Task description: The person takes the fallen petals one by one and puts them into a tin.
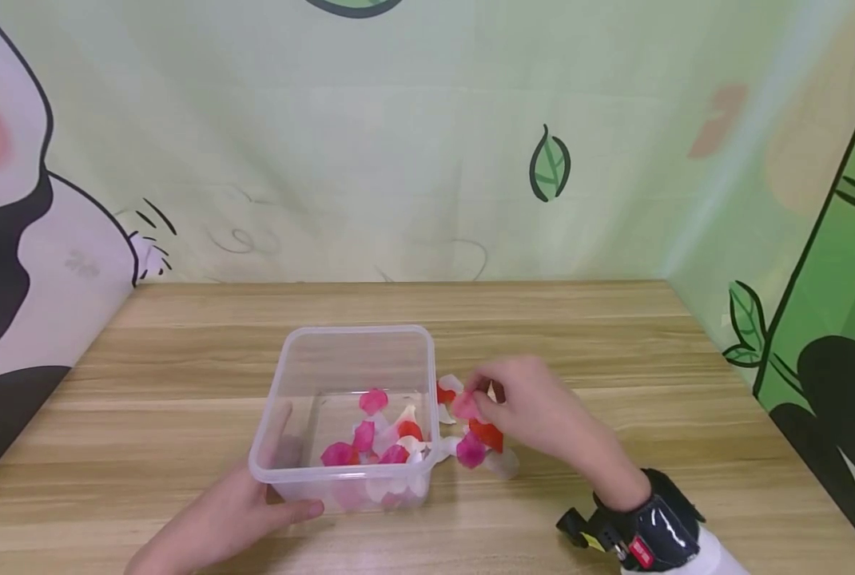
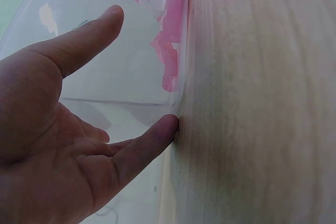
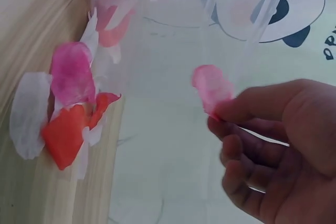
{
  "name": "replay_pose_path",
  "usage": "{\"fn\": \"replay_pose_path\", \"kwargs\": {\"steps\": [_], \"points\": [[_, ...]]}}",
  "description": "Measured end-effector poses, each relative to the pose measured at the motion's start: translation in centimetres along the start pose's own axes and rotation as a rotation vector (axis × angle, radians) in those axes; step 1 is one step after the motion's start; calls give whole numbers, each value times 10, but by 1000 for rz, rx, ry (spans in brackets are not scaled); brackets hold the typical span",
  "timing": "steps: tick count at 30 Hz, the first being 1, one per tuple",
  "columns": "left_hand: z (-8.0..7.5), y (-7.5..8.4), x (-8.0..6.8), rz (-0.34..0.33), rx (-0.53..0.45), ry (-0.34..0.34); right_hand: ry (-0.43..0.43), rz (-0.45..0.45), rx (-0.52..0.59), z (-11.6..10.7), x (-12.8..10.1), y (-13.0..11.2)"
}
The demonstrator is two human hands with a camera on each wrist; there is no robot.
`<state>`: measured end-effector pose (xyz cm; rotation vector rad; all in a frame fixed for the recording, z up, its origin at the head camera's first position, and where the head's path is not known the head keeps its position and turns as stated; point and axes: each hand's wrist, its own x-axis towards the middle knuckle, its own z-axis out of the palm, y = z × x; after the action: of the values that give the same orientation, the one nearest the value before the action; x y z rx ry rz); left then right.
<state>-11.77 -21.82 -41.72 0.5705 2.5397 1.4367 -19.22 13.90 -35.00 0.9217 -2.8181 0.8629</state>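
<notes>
A clear plastic container (image 1: 341, 474) stands on the table with pink, red and white petals (image 1: 395, 454) inside. My left hand (image 1: 236, 511) rests against its near left corner, thumb along the front wall and fingers on the left side. In the left wrist view that hand (image 2: 68, 145) has its thumb and fingers spread against the plastic. Just right of the container, my right hand (image 1: 535, 403) pinches a light pink petal (image 3: 212, 88) between thumb and index finger, held above the loose petals. Those loose petals (image 3: 65, 135), red, magenta and white, lie beside the container's right wall.
The wooden table (image 1: 578, 319) runs back to a printed cloth backdrop (image 1: 427, 160) with panda and bamboo drawings. A black strapped device (image 1: 650, 523) sits on the right wrist.
</notes>
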Motion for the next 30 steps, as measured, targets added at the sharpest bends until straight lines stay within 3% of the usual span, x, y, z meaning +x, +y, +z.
{"fn": "replay_pose_path", "kwargs": {"steps": [7,14,20,26,30], "points": [[0,0,-1,12,5,3,285,-154,-26,0,-2,-11],[0,1,-1,-41,14,0,469,-293,13,2,-6,-25],[-1,2,0,-54,7,-5,474,-398,82,10,-8,-34],[-2,3,0,-73,3,-16,457,-423,62,17,-9,-41],[-1,2,0,-46,16,-4,454,-448,51,18,-8,-43]]}}
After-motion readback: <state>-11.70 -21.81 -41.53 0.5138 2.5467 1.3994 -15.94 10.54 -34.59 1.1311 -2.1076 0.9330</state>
